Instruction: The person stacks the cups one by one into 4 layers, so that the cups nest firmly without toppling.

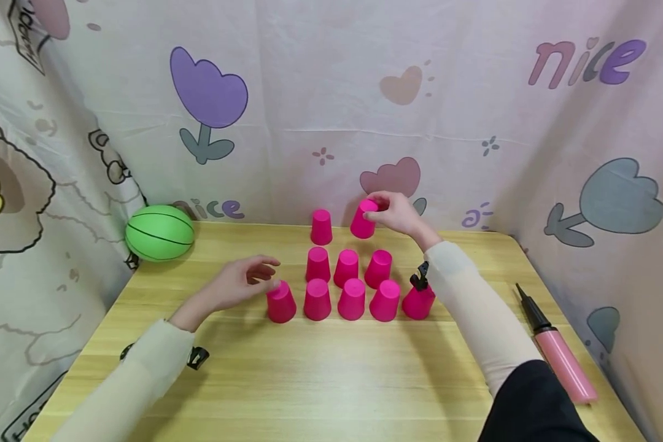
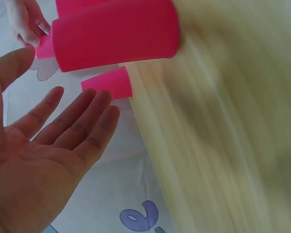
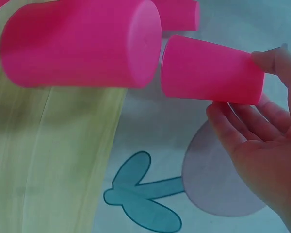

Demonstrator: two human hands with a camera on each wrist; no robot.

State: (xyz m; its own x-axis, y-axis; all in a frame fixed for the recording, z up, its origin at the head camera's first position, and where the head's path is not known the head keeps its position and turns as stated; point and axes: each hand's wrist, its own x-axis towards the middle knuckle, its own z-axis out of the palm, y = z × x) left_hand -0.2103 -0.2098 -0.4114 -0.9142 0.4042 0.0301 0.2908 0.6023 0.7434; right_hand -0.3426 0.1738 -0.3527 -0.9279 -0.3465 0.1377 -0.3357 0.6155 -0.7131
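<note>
My right hand [image 1: 396, 212] pinches a pink cup [image 1: 361, 222] between thumb and fingers near its narrow end, at the back of the table. In the right wrist view that cup [image 3: 211, 70] is upside down like the others, with the thumb on one side and the fingers on the other. Beside it at the back stands another pink cup [image 1: 321, 227]. My left hand [image 1: 237, 283], fingers relaxed and palm empty, is close by the leftmost cup [image 1: 281, 304] of the front row. Other upside-down cups form a middle row [image 1: 346, 268] and a front row [image 1: 351, 300].
A green ball [image 1: 160, 233] sits at the table's back left corner. A pink hand pump [image 1: 565, 356] with a black nozzle lies along the right side. Printed curtains [image 1: 309, 92] hang behind the wooden table [image 1: 320, 387] and at both sides.
</note>
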